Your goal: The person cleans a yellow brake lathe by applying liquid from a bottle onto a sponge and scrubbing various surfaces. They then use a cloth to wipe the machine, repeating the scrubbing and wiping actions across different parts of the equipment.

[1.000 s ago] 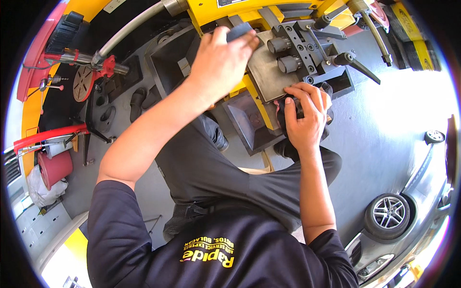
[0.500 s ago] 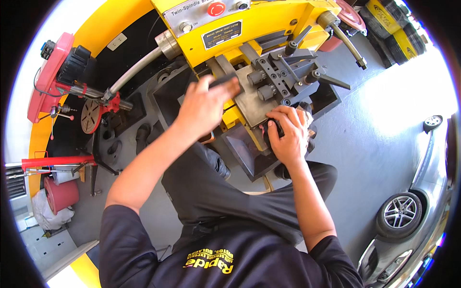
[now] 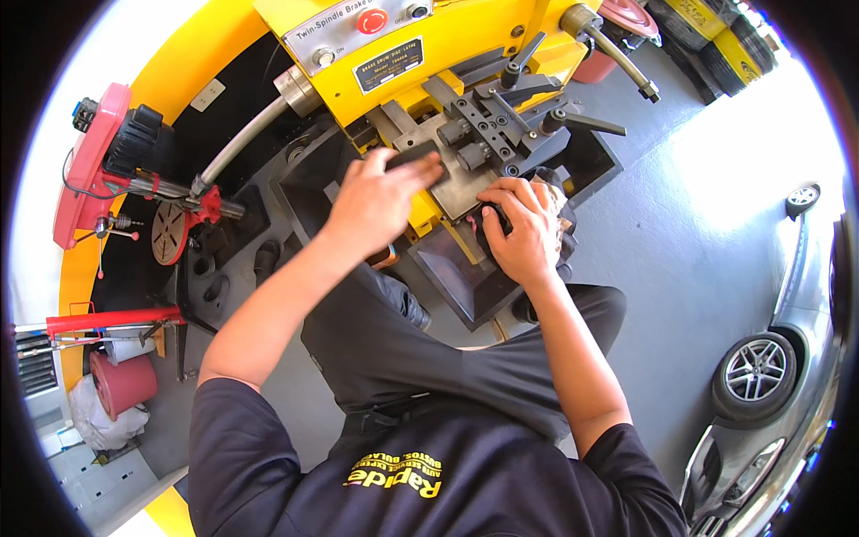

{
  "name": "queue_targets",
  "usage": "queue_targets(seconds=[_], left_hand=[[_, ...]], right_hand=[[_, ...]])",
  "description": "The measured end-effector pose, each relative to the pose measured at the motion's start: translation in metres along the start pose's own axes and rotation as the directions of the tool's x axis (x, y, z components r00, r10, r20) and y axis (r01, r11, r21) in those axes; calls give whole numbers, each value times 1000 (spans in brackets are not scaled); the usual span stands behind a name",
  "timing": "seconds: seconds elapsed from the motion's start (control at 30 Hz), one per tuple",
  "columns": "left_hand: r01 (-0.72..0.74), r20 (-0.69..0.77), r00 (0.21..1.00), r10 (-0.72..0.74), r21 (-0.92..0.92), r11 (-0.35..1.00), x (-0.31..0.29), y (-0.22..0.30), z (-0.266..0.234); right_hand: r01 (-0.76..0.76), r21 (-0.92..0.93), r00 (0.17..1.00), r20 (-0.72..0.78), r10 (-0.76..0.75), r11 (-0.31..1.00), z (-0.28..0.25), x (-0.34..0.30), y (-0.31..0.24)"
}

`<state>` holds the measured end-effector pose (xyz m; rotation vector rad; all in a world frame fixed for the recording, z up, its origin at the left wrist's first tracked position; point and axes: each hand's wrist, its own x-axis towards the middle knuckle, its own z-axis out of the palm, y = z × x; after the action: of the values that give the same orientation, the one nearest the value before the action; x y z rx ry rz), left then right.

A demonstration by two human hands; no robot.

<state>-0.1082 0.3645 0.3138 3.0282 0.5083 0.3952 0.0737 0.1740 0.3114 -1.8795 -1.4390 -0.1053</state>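
My left hand [image 3: 380, 201] grips a dark, flat, bar-like piece [image 3: 419, 157] over the left part of the lathe's metal slide plate [image 3: 461, 190]. Its exact kind is hard to tell. At the near end of the plate my right hand [image 3: 526, 224] curls around a round black handwheel or knob [image 3: 491, 231], partly hidden under the fingers. Just beyond both hands a dark tool holder [image 3: 490, 134] with round knobs and lever handles is mounted on the plate. Crumpled cloth-like material [image 3: 553, 182] lies beside the right hand.
The yellow brake lathe [image 3: 358, 106] stands ahead, with a red button [image 3: 372, 21] on its panel. Dark chip trays [image 3: 456, 273] sit below. At left is a red drill press [image 3: 94, 170]. A grey car [image 3: 810, 304] is at right; stacked tires [image 3: 729, 54] stand at far right.
The view has shifted, so the lathe appears lower-left to upper-left. My left hand still grips the dark bar over the plate, and my right hand stays on the black handwheel or knob.
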Motion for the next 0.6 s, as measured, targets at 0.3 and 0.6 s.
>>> queue_targets(seconds=[0.3,0.6], left_hand=[[-11,-11,1000,11,2,1000,-4,6,7],[284,17,958,-285,32,958,41,30,35]], right_hand=[[27,113,999,33,-31,993,-41,5,-26],[-229,345,893,447,56,910,-38,17,-51]])
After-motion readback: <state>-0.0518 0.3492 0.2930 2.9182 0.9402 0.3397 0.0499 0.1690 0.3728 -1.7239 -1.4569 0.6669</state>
